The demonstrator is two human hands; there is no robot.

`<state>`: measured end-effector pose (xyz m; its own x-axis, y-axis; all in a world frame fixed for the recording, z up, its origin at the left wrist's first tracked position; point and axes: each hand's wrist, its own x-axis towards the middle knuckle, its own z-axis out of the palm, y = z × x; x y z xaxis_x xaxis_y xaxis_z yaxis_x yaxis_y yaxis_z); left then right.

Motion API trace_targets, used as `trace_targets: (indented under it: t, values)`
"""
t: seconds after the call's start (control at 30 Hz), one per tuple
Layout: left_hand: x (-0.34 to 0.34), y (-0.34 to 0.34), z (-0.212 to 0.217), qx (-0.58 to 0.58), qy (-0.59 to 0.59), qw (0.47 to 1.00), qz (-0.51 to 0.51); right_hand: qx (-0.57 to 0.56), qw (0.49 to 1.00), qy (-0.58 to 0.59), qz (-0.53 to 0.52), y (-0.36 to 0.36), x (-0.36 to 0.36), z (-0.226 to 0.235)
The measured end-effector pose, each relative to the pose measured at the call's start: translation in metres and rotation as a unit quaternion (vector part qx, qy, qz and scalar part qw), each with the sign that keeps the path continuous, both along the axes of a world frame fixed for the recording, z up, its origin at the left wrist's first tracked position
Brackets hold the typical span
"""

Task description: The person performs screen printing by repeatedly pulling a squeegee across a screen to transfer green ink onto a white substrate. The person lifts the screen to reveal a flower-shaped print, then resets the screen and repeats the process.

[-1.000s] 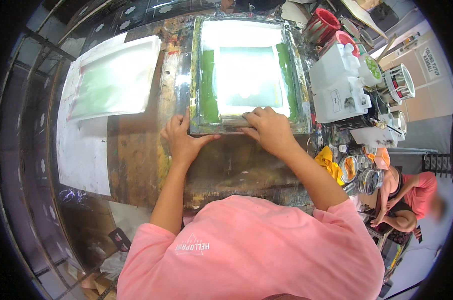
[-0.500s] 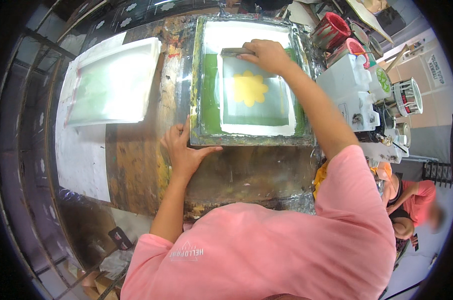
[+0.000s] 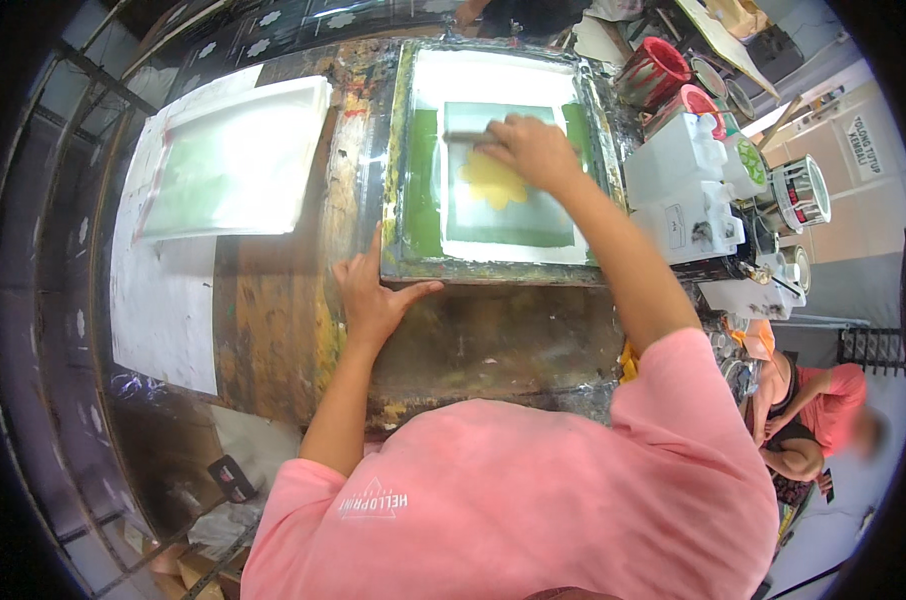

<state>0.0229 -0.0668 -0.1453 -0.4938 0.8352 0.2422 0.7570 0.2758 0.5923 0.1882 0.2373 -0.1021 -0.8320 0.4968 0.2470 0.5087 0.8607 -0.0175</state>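
A screen-printing frame (image 3: 503,273) lies flat on the worktable, its mesh green at the sides with a grey-green rectangle inside a white border. A yellow flower shape (image 3: 495,184) shows in that rectangle. My right hand (image 3: 538,152) grips a squeegee (image 3: 465,136) and presses it on the mesh at the flower's far side; fingers and motion blur hide part of the tool. At the frame's near left corner, my left hand (image 3: 369,300) rests with thumb stretched along the near edge and index finger along the left side, the fingers apart.
Left of the frame, a stack of translucent sheets (image 3: 238,160) lies on white paper (image 3: 163,310). Paint-stained pails (image 3: 655,68) and white jugs (image 3: 678,160) crowd the right side. A person in a pink shirt (image 3: 835,400) sits at the far right.
My right hand has drawn the squeegee toward me, from beyond the flower to its far edge. The left hand stays at the frame's corner. The view has shifted slightly.
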Motion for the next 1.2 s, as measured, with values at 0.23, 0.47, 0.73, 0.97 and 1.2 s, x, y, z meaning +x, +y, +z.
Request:
trace_targets:
  t: [0.23,0.47,0.73,0.97,1.2]
  values:
    - [-0.003,0.001,0.000,0.057,0.017,0.998,-0.014,-0.078,0.996,-0.037,-0.019,-0.146,0.059,0.046]
    - [0.016,0.026,0.057,0.261,-0.318,0.911,-0.026,0.047,0.994,0.102,-0.007,-0.154,0.059,0.106]
    - [-0.004,0.060,0.095,0.226,-0.060,0.970,-0.063,0.188,0.958,0.216,-0.022,-0.086,0.020,0.196]
    - [0.027,0.008,0.005,-0.195,0.204,0.959,-0.010,0.130,0.967,0.215,-0.038,-0.059,0.003,0.243]
    - [0.026,0.043,0.041,-0.008,0.025,0.998,-0.053,0.142,0.964,0.220,-0.044,-0.044,-0.001,0.254]
